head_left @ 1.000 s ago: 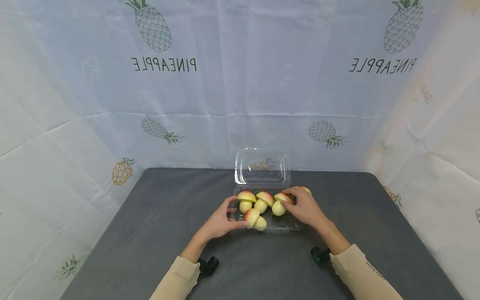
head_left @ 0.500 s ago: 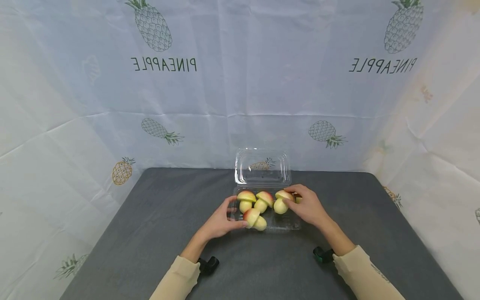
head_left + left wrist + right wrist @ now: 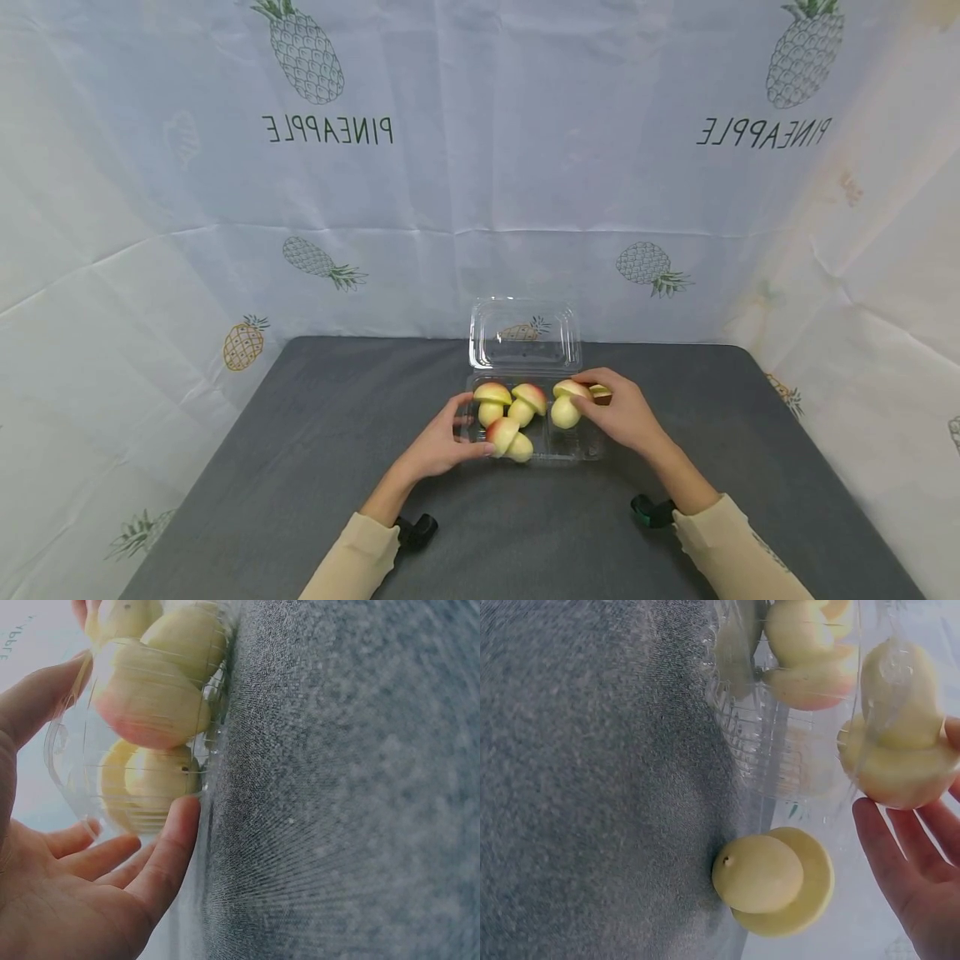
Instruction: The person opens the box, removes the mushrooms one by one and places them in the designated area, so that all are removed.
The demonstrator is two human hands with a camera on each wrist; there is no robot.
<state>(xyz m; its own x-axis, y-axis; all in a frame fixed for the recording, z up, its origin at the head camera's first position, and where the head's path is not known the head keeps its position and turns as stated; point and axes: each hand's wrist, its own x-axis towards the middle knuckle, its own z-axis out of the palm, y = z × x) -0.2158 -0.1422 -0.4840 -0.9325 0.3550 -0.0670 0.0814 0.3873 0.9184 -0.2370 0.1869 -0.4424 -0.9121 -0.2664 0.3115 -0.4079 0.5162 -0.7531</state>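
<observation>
A clear plastic clamshell box [image 3: 573, 450] stands on the table with its lid [image 3: 525, 354] raised at the back. My left hand [image 3: 442, 442] holds the box's left end, thumb at the front and index finger at the rim. Inside lie three yellow toy mushrooms with reddish caps: back left [image 3: 491, 404], back middle [image 3: 527, 402] and front [image 3: 510, 438]. At the right end, my right hand [image 3: 624, 410] grips another toy mushroom [image 3: 565, 412], cap up, over the box's right compartment. In the right wrist view its stem shows partly behind clear plastic.
One more toy mushroom [image 3: 757, 874] rests on the table outside the box, on its right side, mostly hidden behind my right hand in the head view. The dark grey tabletop [image 3: 360, 383] ends at a white pineapple-print cloth [image 3: 480, 167] behind the box.
My right hand has shifted slightly to the right, with the mushroom it grips moving along. My left hand and the box have stayed put.
</observation>
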